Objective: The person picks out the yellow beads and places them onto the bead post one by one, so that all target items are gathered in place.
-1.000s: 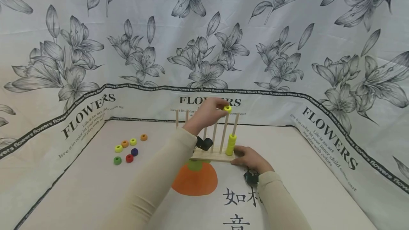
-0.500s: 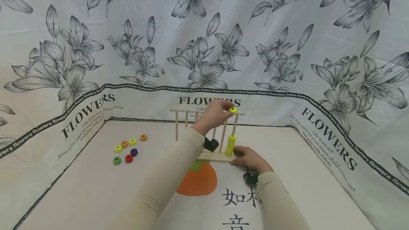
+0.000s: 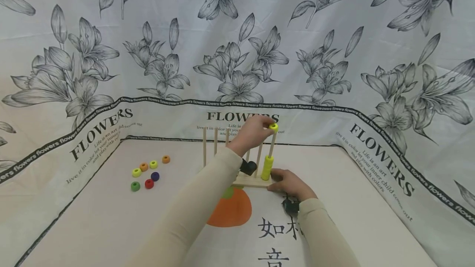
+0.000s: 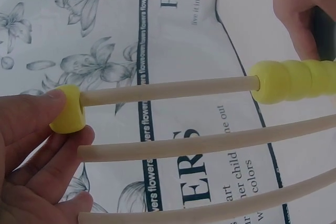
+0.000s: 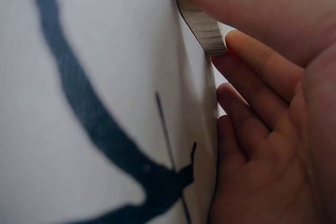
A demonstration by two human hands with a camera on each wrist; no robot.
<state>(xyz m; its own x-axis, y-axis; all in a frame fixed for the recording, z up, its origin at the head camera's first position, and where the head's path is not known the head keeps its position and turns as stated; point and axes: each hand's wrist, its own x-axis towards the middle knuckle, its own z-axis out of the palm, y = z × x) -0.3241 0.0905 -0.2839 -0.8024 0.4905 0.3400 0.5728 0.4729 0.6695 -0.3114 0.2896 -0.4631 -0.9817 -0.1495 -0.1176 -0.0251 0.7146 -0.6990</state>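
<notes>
My left hand (image 3: 251,134) pinches a yellow bead (image 3: 273,128) between thumb and fingers at the top of the rightmost wooden peg (image 3: 272,146). In the left wrist view, the bead's hole (image 4: 82,103) faces the peg tip and meets it. Lower on that peg sits a stack of several yellow beads (image 3: 267,168). My right hand (image 3: 291,184) grips the right end of the wooden abacus base (image 3: 250,181). Up close in the right wrist view, the thumb lies on one side of the base end (image 5: 207,32) and fingertips on the other. My left forearm hides part of the abacus.
Loose beads lie on the table at left: a green bead (image 3: 135,186), a red bead (image 3: 149,183), a blue bead (image 3: 155,176), and several yellow and orange ones (image 3: 144,167). Other upright pegs (image 3: 204,147) stand left of the working peg. A flowered cloth (image 3: 237,52) rises behind.
My left hand has moved right with the yellow bead, from near the neighbouring peg to the rightmost peg's tip. My right hand stays at the base end.
</notes>
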